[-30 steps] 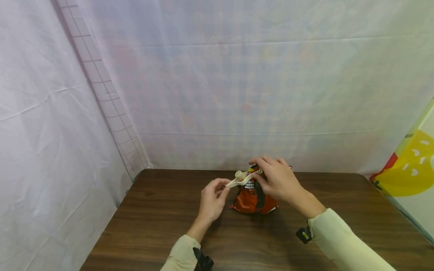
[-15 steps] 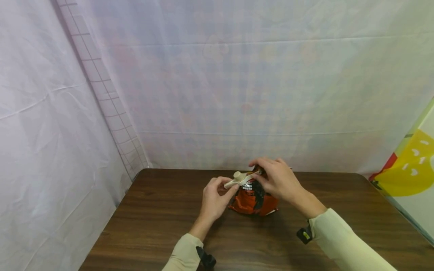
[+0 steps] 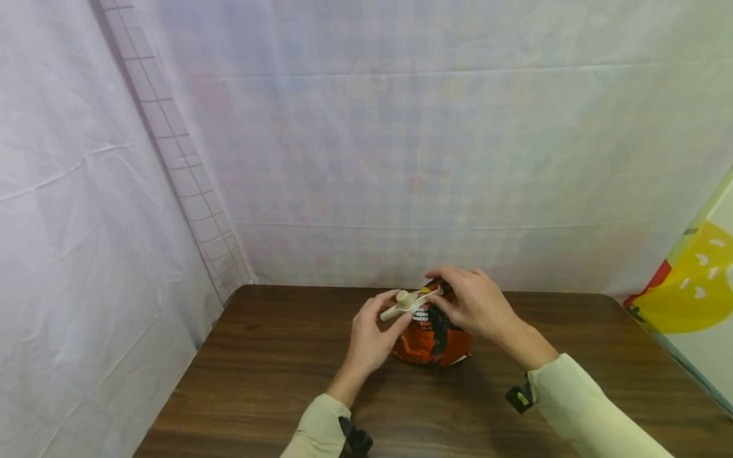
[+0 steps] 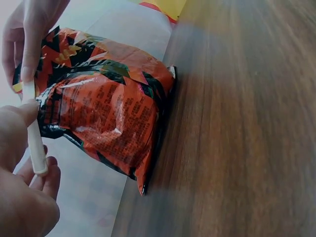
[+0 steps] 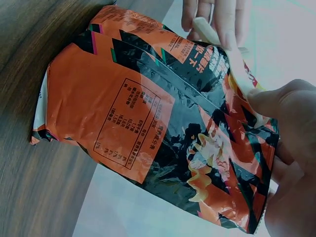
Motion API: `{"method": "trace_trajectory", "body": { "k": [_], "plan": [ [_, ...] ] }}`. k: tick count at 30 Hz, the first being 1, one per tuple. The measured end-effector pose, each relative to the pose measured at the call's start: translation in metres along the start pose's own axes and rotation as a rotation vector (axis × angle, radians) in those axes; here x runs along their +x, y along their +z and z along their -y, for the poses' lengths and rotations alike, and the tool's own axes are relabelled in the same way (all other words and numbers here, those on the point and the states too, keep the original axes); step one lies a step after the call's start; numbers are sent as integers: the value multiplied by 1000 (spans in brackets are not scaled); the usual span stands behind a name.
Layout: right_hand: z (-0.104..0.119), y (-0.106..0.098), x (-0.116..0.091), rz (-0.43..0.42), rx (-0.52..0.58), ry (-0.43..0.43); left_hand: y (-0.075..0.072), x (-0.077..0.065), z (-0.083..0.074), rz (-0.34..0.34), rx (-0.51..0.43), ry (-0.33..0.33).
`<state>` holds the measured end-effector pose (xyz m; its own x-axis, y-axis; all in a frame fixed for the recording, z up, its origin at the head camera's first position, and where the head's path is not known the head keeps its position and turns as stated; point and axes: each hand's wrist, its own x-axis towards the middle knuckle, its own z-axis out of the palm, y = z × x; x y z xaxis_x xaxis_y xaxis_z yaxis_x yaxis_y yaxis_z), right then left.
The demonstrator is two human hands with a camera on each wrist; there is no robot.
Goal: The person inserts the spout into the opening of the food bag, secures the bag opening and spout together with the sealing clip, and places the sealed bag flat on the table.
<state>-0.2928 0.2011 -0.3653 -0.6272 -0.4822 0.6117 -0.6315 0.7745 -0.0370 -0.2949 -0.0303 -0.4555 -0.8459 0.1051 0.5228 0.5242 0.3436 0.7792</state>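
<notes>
An orange and black snack bag stands upright on the table, its top gathered under a cream bag clip. A round knob or cap sticks up from the clip. My left hand pinches the clip's left end between thumb and fingers. At the other end, my right hand pinches the clip together with the bag's top edge. In the right wrist view the clip lies across the crumpled neck of the bag. The fingertips behind the bag are partly hidden.
The brown wood-grain table has its back edge just behind the bag. A pale patterned curtain hangs behind it, and a white sheet on the left. A yellow printed panel is at the right.
My left hand has moved slightly right and up along the clip, with its thumb nearer the middle. The clip has come level over the bag's top. My right hand has barely moved.
</notes>
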Motion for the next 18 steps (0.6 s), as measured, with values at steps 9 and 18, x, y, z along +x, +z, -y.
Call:
{"method": "trace_trajectory", "body": {
  "k": [9,18],
  "plan": [
    [1,-1,-1,9,-6,-5,2,3,-5,36,-105,19],
    [0,-2,-2,9,39,74,5,6,-6,23,-147,20]
  ]
}}
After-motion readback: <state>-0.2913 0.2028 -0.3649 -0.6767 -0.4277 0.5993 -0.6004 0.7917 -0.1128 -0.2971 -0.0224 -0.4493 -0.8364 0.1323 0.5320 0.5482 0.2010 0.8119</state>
